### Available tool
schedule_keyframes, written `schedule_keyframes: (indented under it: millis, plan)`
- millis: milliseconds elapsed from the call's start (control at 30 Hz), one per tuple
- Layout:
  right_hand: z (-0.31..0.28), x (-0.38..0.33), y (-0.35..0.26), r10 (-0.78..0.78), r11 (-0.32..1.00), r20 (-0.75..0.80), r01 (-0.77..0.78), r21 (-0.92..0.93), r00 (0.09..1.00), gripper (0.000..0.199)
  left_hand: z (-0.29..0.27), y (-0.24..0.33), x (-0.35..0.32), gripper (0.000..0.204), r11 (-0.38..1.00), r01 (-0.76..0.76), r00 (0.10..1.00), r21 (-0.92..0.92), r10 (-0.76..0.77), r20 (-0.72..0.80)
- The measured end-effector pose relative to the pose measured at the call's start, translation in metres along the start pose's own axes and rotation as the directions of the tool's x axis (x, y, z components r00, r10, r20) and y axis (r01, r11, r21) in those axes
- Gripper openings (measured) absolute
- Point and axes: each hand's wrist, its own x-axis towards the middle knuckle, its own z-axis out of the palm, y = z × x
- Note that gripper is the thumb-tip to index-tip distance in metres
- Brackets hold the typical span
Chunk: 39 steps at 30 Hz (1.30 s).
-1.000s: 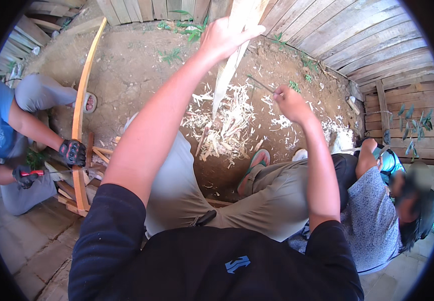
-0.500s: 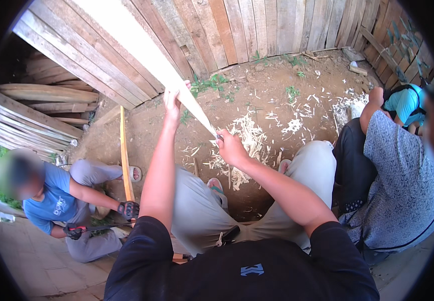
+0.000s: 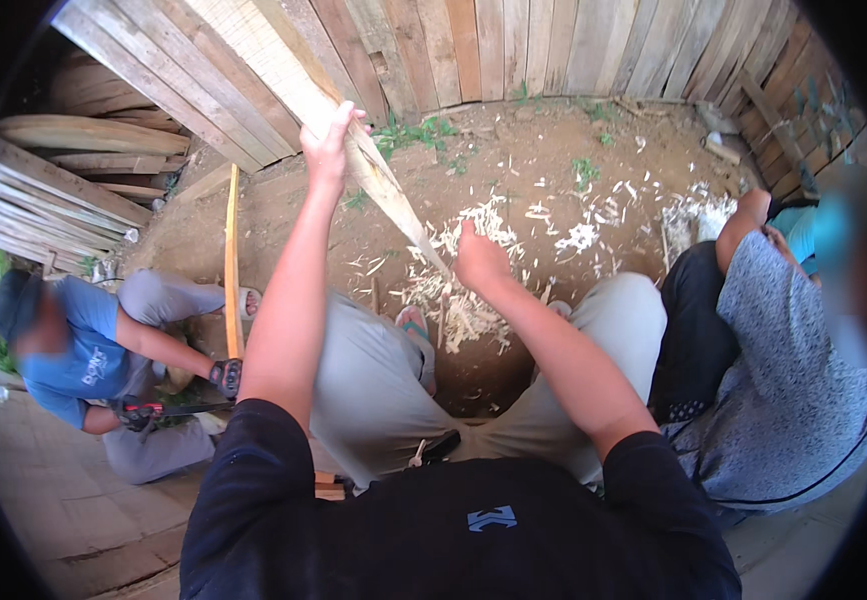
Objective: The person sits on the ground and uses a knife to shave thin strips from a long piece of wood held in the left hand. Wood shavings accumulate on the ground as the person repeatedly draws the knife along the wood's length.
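Note:
A long pale wooden board (image 3: 298, 75) slants from the upper left down to a narrow point over the shavings. My left hand (image 3: 328, 145) is closed around its edge, about midway along the part in view. Brownish streaks mark the board's tapered lower end. Just right of that tip, my right hand (image 3: 481, 262) is closed with its thumb side up, apart from the board. Whatever it grips is hidden from this side. Pale wood shavings (image 3: 468, 310) lie heaped on the dirt below, between my sandalled feet.
At left, a person in a blue shirt (image 3: 93, 350) wears black gloves and holds a curved wooden strip (image 3: 232, 260) and a red-handled blade. Another person in a patterned grey top (image 3: 793, 370) sits close at right. A plank fence (image 3: 513, 50) runs along the far side; stacked boards (image 3: 73, 195) lie left.
The board has turned, showing a streaked face, and my left hand has shifted up and left. My right hand has moved from the tip slightly right and up, away from the wood.

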Motion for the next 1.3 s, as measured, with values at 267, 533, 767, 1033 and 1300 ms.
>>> schedule_keyframes:
  millis: [267, 533, 767, 1033, 1300]
  plan:
    - [-0.107, 0.016, 0.027, -0.085, 0.883, 0.309, 0.215, -0.417, 0.947, 0.035, 0.003, -0.011, 0.027, 0.03, 0.998, -0.064, 0.991, -0.018, 0.066, 0.116]
    - [-0.167, 0.045, -0.053, -0.108, 0.785, 0.363, 0.303, -0.54, 0.926, 0.029, 0.028, -0.038, 0.053, 0.038, 0.867, -0.269, 0.942, 0.42, 0.327, -0.072]
    - [-0.117, 0.075, -0.052, -0.516, 0.549, 0.371, 0.631, -0.549, 0.772, 0.029, 0.033, -0.037, 0.057, 0.031, 0.944, -0.329, 0.944, -0.012, 0.33, 0.022]
    - [-0.108, 0.093, -0.032, -0.639, 0.517, 0.127, 0.546, -0.659, 0.759, 0.029, 0.038, -0.037, 0.05, 0.032, 0.925, -0.355, 0.932, 0.136, 0.362, -0.029]
    - [-0.094, 0.092, -0.014, -0.695, 0.586, 0.075, 0.624, -0.517, 0.715, 0.017, 0.045, -0.059, 0.045, 0.032, 0.907, -0.381, 0.921, 0.18, 0.39, -0.013]
